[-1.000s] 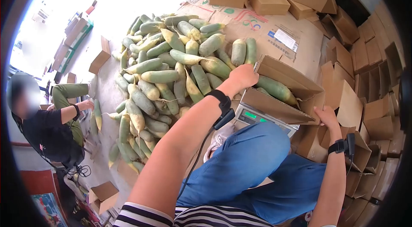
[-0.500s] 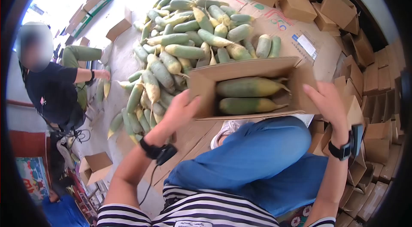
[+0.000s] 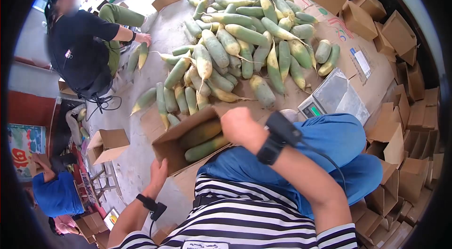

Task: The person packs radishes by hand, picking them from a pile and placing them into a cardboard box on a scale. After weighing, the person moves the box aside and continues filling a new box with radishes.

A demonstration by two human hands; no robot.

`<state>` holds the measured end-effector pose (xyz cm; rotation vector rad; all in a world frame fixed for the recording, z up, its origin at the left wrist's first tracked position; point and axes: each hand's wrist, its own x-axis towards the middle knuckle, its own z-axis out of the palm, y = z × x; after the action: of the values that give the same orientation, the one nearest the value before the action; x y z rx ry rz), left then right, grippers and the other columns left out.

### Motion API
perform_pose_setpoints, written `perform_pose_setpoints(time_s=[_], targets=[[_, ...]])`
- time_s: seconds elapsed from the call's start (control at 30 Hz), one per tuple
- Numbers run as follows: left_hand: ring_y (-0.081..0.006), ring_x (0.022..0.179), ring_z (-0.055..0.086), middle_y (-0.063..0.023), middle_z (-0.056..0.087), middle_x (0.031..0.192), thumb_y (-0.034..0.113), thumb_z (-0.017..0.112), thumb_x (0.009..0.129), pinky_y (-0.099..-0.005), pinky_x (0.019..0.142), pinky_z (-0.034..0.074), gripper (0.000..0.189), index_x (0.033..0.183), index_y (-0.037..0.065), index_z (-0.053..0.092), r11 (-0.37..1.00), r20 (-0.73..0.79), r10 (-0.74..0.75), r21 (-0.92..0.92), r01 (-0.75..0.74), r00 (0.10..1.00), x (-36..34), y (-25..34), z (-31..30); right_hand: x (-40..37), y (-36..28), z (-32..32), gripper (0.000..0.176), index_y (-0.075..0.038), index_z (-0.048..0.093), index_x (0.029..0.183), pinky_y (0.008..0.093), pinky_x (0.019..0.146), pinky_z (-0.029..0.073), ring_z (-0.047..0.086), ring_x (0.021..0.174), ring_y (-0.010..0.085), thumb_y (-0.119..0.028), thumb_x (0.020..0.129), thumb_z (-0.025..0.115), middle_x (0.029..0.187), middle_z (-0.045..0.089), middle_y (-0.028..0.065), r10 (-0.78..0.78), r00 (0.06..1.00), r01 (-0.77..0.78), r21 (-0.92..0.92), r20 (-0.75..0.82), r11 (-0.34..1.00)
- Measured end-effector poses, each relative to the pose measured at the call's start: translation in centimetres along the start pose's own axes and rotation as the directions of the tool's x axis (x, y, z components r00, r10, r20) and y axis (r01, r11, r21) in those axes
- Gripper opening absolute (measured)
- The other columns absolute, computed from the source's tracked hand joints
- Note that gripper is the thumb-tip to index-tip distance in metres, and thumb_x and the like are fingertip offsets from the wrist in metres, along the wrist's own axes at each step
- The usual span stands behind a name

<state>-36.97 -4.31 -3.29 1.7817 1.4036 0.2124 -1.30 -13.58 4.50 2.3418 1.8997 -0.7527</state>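
The fingers of your left hand (image 3: pixel 159 172) clamp the left end of an open carton (image 3: pixel 167 154), those of your right hand (image 3: pixel 242 129) its opposite end. The carton (two green radishes (image 3: pixel 205 149) lie inside) is between the radish pile (image 3: pixel 216 49) and your striped shirt (image 3: pixel 254 206), well apart from the scale (image 3: pixel 336 96).

A co-worker (image 3: pixel 77 46) in a black top and green trousers sits at the far left, a black cable (image 3: pixel 97 100) hanging in loops just beside. Nearer on the left are an open carton (image 3: pixel 113 148) and a person in a blue top (image 3: pixel 54 192) by a colourful panel (image 3: pixel 28 143). Loose boxes (image 3: pixel 360 18) lie at the far right; more cardboard cartons (image 3: pixel 419 155) crowd the near right.
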Motion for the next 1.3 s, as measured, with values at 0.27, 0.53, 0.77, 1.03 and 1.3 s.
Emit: perform_pose_setpoints(time_s=[0.27,0.53,0.77,1.03,1.3], targets=[[-0.026,0.087,0.065,-0.0163,0.069,0.093,0.017,0.056,0.087,-0.0372,0.077,0.049,0.027,0.103,-0.005,0.061,0.98,0.013,-0.197,0.039,0.197,0.98,-6.1,-16.3,-4.3,0.7,-2.2,3.3,0.021,-0.002,0.072,0.088,0.042,0.076,0.054,0.068,0.09,0.0334,-0.009,0.076,0.056,0.095,0.07,0.0184,-0.232,0.96,0.211,0.143,0.155,0.967],[-0.0286,0.084,0.067,-0.017,0.07,0.088,0.015,0.059,0.08,-0.0383,0.075,0.051,0.027,0.098,-0.005,0.065,0.932,-0.14,-0.356,0.019,0.362,0.924,-11.7,-23.6,-9.1,-4.3,0.5,-2.9,0.009,-0.004,0.061,0.085,0.0432,0.069,0.052,0.064,0.081,0.0326,-0.012,0.08,0.061,0.083,0.064,0.0135,-0.187,0.961,0.206,0.074,-0.206,0.976],[-0.0272,0.058,0.064,-0.0164,0.067,0.082,0.013,0.06,0.081,-0.0359,0.051,0.051,0.022,0.091,-0.006,0.062,0.641,-0.189,-0.685,0.303,0.705,0.704,-16.6,-26.8,-11.3,-11.3,4.0,-8.4,0.014,-0.004,0.058,0.088,0.0421,0.073,0.05,0.061,0.084,0.0328,-0.018,0.085,0.061,0.082,0.059,0.0133,-0.039,0.96,0.058,0.059,-0.278,0.997],[-0.0498,0.1,0.056,-0.0353,0.06,0.101,0.012,0.055,0.075,-0.0505,0.092,0.044,0.037,0.1,-0.014,0.058,0.652,-0.53,-0.322,0.477,0.59,0.785,-7.0,-20.2,-12.9,-16.6,6.7,-11.3,0.018,-0.002,0.06,0.098,0.042,0.076,0.048,0.06,0.088,0.0341,-0.016,0.086,0.06,0.092,0.061,0.0151,0.112,0.897,-0.104,0.043,-0.428,0.994],[-0.0334,0.105,0.054,-0.0203,0.054,0.115,0.002,0.056,0.079,-0.0391,0.09,0.045,0.04,0.118,-0.005,0.053,0.87,-0.019,0.22,0.457,-0.187,0.975,14.7,-6.7,-4.1,-28.9,10.3,-11.9,0.021,-0.003,0.06,0.102,0.0403,0.079,0.048,0.059,0.092,0.0331,-0.019,0.089,0.058,0.097,0.062,0.0145,0.521,0.697,-0.515,0.162,-0.493,0.842]])
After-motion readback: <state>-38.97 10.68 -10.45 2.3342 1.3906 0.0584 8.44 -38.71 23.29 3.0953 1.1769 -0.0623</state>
